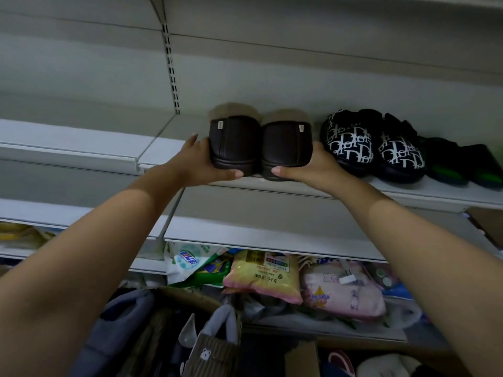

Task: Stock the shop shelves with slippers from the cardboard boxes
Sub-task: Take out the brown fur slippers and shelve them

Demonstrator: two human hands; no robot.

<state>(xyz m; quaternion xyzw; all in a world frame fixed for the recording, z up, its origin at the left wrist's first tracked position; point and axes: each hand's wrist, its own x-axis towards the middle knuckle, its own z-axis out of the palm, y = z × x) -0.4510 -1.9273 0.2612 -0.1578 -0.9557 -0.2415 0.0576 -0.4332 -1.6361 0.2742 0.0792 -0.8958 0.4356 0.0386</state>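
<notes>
Slippers (260, 146), brown, sit at centre frame on the shelf (381, 190) lip. Our left hand (201, 161) and right hand (313, 165) each grip one, thumbs across the toes. We judge it best to push both back evenly, toes level, just left of the patterned pair (373, 142).

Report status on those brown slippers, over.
Left hand, right hand gripping dark brown fleece-lined slippers, one each side. Pair at front edge of grey metal shelf. Black-and-white patterned slippers close beside right hand.

A shop: slotted metal shelving (353, 191) displaying slippers (373, 148) above packaged goods (261, 276).
</notes>
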